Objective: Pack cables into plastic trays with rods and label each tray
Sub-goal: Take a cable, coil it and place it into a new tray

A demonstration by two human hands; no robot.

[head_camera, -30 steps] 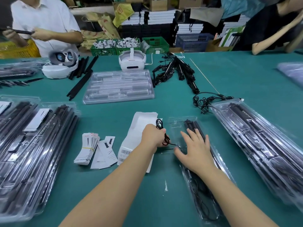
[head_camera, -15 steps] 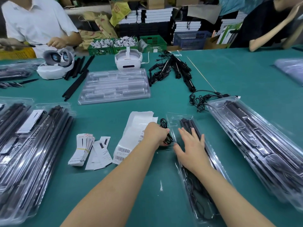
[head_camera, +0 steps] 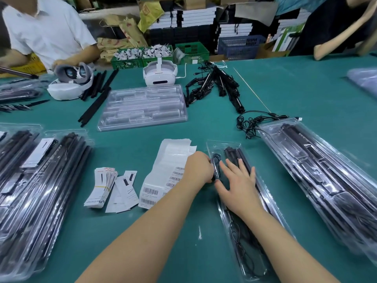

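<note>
Left grip point(head_camera: 199, 167) pinches a coiled cable point(head_camera: 216, 166) at the tray point(head_camera: 269, 201); right hand point(head_camera: 238, 184) lies flat on rods. Next, probably tuck it in.

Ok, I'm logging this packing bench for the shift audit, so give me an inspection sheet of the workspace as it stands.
Surface: green table, white scuff near the front.
Job's things: open tray holds black rods; filled trays stacked left and right; empty trays; barcode labels; cards.
Clutter: two white headsets, loose rods.
Grips: left hand holds a coiled cable at the tray's edge; right hand flat on the tray.
Cables: loose tangle; black bundles.
Surroundings: two other people, crates, stacked boxes.
</note>
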